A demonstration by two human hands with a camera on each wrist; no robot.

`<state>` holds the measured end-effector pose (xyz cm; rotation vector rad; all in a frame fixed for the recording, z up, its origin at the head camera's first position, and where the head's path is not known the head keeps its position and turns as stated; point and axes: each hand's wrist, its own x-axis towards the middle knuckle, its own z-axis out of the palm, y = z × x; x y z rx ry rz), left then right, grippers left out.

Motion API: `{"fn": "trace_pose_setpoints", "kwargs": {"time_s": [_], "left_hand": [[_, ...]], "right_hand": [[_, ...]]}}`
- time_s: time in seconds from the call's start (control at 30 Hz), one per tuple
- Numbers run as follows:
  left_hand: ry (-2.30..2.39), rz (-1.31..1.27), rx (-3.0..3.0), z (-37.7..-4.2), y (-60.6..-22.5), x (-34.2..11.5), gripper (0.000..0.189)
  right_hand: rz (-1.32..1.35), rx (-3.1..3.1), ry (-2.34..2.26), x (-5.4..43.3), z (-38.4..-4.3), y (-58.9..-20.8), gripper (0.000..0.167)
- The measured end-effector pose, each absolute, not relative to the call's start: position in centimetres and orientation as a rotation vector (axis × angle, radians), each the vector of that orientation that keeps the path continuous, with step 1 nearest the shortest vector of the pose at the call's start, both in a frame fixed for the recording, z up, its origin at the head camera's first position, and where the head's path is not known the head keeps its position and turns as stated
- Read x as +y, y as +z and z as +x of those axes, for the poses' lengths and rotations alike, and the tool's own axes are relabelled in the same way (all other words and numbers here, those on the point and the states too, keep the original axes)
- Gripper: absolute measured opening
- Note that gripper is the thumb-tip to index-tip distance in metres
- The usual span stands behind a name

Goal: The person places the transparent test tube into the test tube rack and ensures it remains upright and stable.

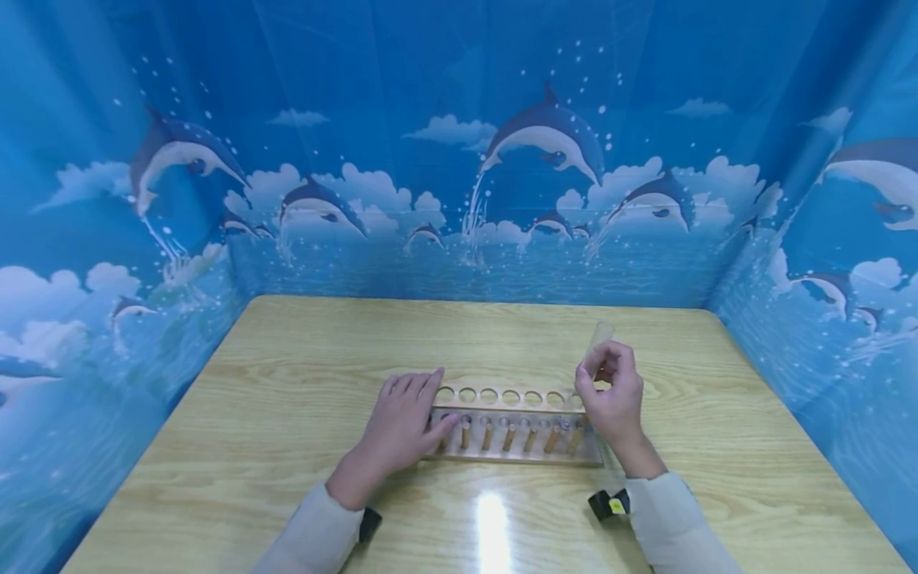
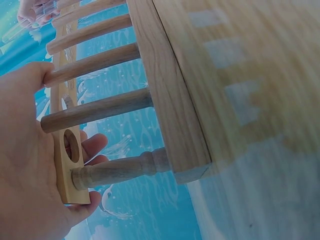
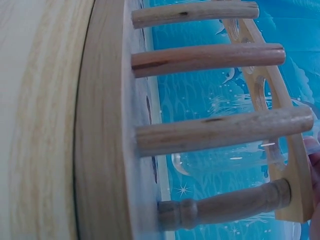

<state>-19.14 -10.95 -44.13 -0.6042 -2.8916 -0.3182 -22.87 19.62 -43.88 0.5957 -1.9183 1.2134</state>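
A wooden test tube rack stands upright on the table, with a row of round holes in its top rail and a row of upright pegs in front. My left hand grips the rail's left end; in the left wrist view its fingers wrap behind the rail and its thumb lies by a peg. At the other end, my right hand pinches a clear glass test tube near its upper part. The tube's rounded lower end passes through the rightmost hole, above the base in the right wrist view.
The rack stands on a light wood-grain table. A blue curtain printed with dolphins and clouds encloses the back and both sides. Black wrist-worn devices sit below each wrist, by the light sleeves.
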Motion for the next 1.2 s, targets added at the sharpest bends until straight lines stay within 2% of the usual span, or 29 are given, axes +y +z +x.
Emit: {"fn": "trace_pose_setpoints", "kwargs": {"time_s": [0.3,1.2], "left_hand": [[-0.316,-0.591,-2.900,-19.2,-44.2,-10.9,0.074],[-0.322,-0.597,-2.881,-19.4,-44.5,-11.0,0.074]], "right_hand": [[0.621,-1.925,1.174,18.3,-21.2,-41.3,0.023],[0.614,-1.983,1.178,18.3,-21.1,-41.3,0.019]]}}
